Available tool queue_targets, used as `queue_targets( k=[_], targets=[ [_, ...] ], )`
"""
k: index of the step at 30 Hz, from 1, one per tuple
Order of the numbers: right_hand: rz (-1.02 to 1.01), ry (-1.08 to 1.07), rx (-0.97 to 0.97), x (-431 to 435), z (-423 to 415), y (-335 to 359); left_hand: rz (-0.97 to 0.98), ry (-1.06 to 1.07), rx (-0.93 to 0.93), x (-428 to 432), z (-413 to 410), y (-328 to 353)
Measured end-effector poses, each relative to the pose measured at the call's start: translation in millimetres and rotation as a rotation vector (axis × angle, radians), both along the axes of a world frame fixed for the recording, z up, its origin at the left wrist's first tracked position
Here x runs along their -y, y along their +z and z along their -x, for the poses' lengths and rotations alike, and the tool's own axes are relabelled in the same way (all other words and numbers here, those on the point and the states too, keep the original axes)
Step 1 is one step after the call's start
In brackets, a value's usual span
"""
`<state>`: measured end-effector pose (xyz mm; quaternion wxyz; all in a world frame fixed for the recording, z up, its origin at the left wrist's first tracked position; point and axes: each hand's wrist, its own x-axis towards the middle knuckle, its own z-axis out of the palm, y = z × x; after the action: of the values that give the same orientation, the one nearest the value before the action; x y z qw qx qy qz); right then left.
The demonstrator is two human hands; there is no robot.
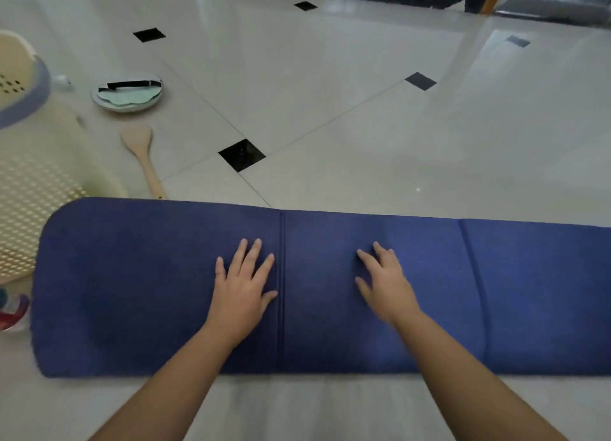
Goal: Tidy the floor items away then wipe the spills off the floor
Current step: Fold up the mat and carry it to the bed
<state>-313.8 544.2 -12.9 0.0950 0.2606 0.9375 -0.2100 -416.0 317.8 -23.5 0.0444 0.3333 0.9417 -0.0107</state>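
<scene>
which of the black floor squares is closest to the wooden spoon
The black square just right of the wooden spoon, a little beyond the far edge of the blue towel. The other squares lie much farther up the floor.

A long blue towel lies flat across the pale tiled floor. The left hand and the right hand both press on it with flat, spread fingers, one on each side of a seam. Beyond the towel's left end stand a cream basket, a wooden spoon and a plate
</scene>
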Motion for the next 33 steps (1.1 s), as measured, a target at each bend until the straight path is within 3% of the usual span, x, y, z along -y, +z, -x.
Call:
queue_targets(
  k=[5, 7, 12, 20, 23, 26, 29, 33],
  targets=[
    [0.129, 0.173, 0.205, 28.0, -23.8, -37.0, 0.058, 0.201, 0.339, 35.1, -32.7, -37.1],
    [0.147, 0.198, 0.268, 33.4, -25.2, -43.4, 0.089, 0.212, 0.392, 46.0, -40.3, -43.8],
    [0.2, 0.203, 0.384, 32.1, -16.9, -53.3, 0.025, 0.289, 0.439, 66.0, -49.1, -50.8],
    [0.112, 0.309, 0.432, 34.0, -20.8, -69.9, -0.224, 0.696, 0.343, 93.6, -74.7, -68.9],
    [0.066, 0.4, 0.394, 45.1, -11.3, -67.9, -0.479, 1.128, 0.307, 88.9, -85.3, -72.4],
    [0.056, 0.46, 0.398, 58.9, 0.6, -68.0, -0.965, 1.461, 0.399, 80.5, -81.0, -74.7],
    [0.042, 0.416, 0.4, 64.3, 1.7, -71.6, -1.358, 1.596, 0.579, 70.3, -70.5, -70.7],
    [0.005, 0.338, 0.344, 63.0, -2.3, -70.5, -1.525, 1.599, 0.647, 65.9, -64.5, -53.8]
  ],
)
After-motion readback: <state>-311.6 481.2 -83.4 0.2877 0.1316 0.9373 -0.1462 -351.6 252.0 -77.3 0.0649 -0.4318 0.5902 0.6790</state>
